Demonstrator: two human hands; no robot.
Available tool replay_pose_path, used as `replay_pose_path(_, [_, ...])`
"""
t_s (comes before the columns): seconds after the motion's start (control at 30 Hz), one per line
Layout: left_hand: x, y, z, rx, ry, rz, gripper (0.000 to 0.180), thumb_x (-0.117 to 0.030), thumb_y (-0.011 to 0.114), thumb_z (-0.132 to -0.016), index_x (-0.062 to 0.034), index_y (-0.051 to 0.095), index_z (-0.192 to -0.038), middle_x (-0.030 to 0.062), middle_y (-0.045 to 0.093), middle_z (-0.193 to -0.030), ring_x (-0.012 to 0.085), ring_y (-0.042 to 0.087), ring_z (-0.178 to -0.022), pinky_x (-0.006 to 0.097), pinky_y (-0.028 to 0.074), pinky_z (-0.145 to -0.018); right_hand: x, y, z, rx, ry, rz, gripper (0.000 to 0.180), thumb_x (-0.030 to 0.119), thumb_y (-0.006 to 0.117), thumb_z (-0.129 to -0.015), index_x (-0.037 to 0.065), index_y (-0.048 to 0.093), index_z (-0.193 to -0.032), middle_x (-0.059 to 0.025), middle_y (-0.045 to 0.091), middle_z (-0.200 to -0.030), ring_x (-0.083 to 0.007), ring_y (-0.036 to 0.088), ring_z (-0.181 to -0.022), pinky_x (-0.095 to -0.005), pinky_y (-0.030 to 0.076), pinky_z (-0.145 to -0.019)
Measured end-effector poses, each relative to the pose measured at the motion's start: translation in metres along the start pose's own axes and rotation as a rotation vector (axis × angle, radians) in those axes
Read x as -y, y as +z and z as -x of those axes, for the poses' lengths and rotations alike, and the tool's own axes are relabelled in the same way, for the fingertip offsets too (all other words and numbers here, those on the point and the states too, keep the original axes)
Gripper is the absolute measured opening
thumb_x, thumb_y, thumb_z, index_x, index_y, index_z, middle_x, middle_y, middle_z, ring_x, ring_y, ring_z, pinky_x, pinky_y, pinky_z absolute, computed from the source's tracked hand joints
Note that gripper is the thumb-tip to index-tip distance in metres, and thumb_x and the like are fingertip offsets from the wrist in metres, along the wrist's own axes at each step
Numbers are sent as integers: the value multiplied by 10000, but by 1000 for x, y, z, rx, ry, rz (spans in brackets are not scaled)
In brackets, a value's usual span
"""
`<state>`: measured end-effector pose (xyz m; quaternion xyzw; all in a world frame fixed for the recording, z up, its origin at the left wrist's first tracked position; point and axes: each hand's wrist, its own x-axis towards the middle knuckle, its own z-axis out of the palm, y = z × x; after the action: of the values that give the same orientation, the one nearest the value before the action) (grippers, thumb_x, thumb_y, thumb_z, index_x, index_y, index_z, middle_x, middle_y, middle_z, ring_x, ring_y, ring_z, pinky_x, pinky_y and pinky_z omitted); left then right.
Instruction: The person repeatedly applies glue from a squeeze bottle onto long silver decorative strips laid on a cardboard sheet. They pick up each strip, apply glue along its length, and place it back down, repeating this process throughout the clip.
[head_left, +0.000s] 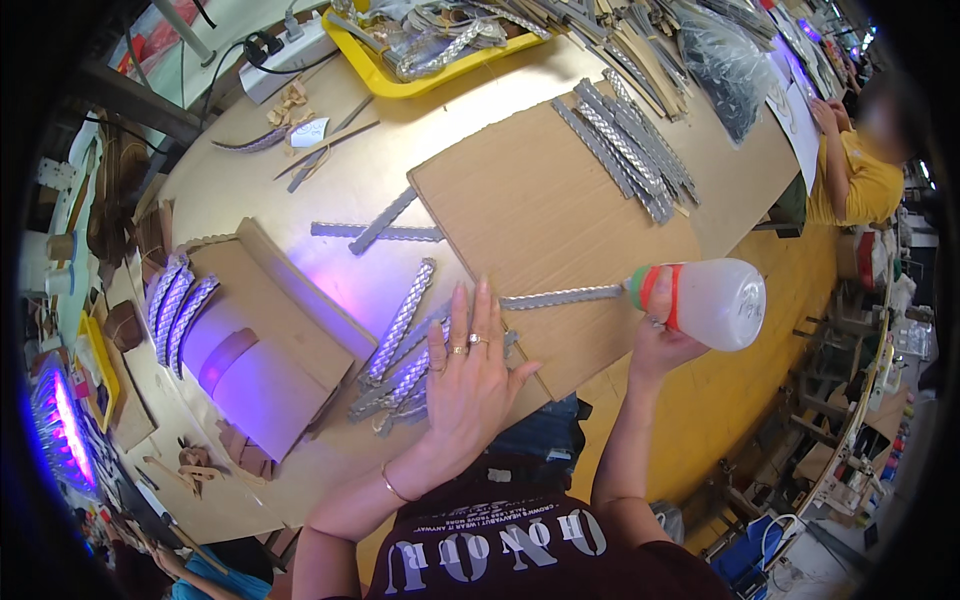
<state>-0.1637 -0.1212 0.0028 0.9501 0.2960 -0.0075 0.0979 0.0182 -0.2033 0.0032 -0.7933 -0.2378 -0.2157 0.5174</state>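
My right hand point(662, 340) grips a translucent white squeeze bottle point(728, 305) with a red band and a green part near its tip. The bottle lies nearly level, and its tip meets the right end of a braided silver strip point(565, 297) on the cardboard sheet point(540, 190). My left hand point(470, 385) lies flat with fingers stretched out, at the strip's left end by the sheet's edge. Under and beside that hand is a loose pile of braided silver and grey strips point(400, 325). More strips point(630, 150) are stacked at the sheet's far right corner.
A bent cardboard piece point(285, 350) at left carries several curved silver strips point(175, 310). Behind stands a yellow tray point(400, 88) of strips, beside a clear plastic bag point(725, 80). A purple-lit lamp point(65, 425) glows at far left. Another person point(850, 170) sits at far right.
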Motion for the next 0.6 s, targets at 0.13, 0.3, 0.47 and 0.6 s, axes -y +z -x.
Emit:
replay_pose_path(0.13, [9,-7,-3,-78,-20,243,645,-432,607,-871,25,514,-1316,152,369,-1484,353,213,-1430,586,-17,-1138,-21,-2,-17,-223,260,-289,339,207,726,-844,-3,567,-1057,-78,618,-960,-165,607,-819,-309,521,-750])
replay_pose_path(0.3, [24,-12,-13,-224,-49,410,476,-215,689,-846,-2,570,-1254,168,460,-1408,362,333,-1367,576,97,-1145,-51,-7,-41,-320,734,-880,375,314,645,-890,30,530,-1106,-40,582,-940,-129,595,-824,-293,529,-706])
replay_pose_path(0.47, [28,-7,-28,-270,-38,409,325,-142,681,-844,-28,649,-1147,168,494,-1373,359,394,-1327,553,151,-1146,-70,-8,-38,-190,677,-934,377,308,644,-883,39,532,-1121,-44,591,-957,-136,611,-833,-288,541,-715])
replay_pose_path(0.6, [27,-5,-33,-320,19,396,190,-99,712,-806,-65,705,-993,142,548,-1318,332,455,-1287,540,154,-1151,-77,-8,-33,-192,643,-899,394,287,650,-879,29,532,-1153,-54,595,-975,-147,617,-862,-301,545,-754])
